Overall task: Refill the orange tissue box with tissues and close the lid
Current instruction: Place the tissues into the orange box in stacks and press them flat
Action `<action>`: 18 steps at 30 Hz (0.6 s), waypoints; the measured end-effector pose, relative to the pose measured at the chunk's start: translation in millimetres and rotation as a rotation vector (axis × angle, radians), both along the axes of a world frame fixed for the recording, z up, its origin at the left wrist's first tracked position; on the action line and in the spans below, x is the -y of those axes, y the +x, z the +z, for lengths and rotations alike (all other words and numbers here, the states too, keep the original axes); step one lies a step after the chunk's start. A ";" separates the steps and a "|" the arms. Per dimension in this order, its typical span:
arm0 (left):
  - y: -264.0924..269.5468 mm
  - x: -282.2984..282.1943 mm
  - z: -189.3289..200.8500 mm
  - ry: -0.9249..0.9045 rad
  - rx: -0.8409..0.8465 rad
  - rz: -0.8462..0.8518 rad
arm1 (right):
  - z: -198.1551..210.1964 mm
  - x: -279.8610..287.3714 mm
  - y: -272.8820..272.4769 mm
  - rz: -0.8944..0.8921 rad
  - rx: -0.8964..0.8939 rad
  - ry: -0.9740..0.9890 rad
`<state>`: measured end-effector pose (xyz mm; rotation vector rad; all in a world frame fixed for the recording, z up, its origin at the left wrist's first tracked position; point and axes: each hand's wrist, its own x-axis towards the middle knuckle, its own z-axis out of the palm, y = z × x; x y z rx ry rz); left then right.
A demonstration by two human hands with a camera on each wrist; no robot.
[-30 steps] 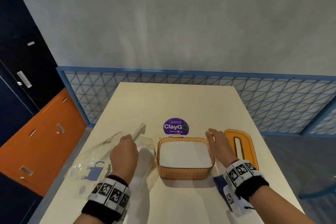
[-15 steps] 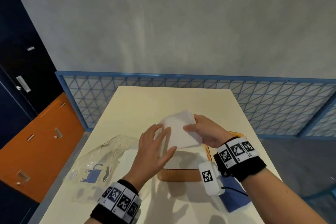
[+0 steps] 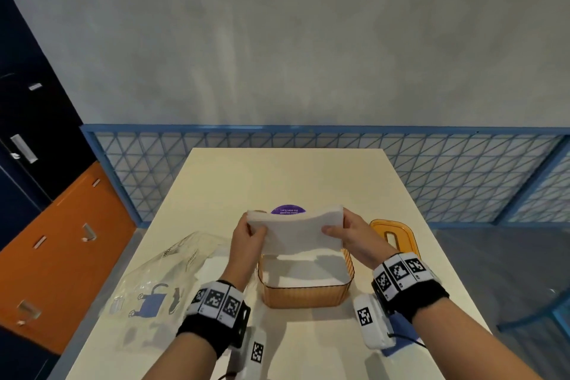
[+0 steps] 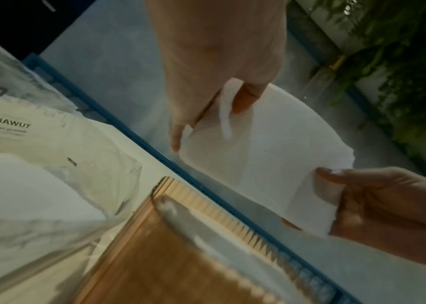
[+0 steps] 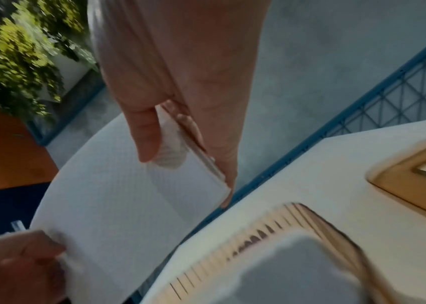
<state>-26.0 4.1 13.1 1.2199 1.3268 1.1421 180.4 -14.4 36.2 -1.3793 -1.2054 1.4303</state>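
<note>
From the head camera, the left hand [image 3: 246,241] and the right hand [image 3: 354,236] each pinch one end of a white tissue stack [image 3: 297,230], thumbs on top and fingers beneath, so that it sags in the middle above the orange tissue box [image 3: 305,295]. The box is ribbed, translucent plastic with rounded corners, standing open on the cream table [image 3: 283,176] with white tissues inside. Its orange lid [image 3: 396,236], cut with an oval slot, lies flat just right of the box. A crumpled clear plastic bag [image 3: 163,281] lies to the left, and a purple round sticker [image 3: 288,210] peeks out behind the stack, its writing too small to read.

The left wrist view shows the thumb pressed onto the soft stack; the bag reads "TUWALYAN".

The right wrist view shows layered sheet edges clamped between thumb and fingers, with a fine embossed grid on the paper.
</note>
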 end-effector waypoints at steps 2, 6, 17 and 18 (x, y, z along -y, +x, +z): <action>4.5 6.5 -7.5 -0.008 -0.067 0.022 | -16.6 5.2 1.6 -0.029 0.059 -0.016; 11.5 11.6 -24.3 -0.066 -0.056 -0.006 | -38.1 9.2 -1.3 -0.125 0.124 -0.048; 11.4 -1.1 -33.6 -0.097 -0.293 -0.101 | -42.3 0.5 3.2 -0.099 0.244 -0.102; 10.7 -4.7 -33.1 -0.089 -0.328 -0.102 | -40.5 -2.1 3.6 -0.111 0.249 -0.107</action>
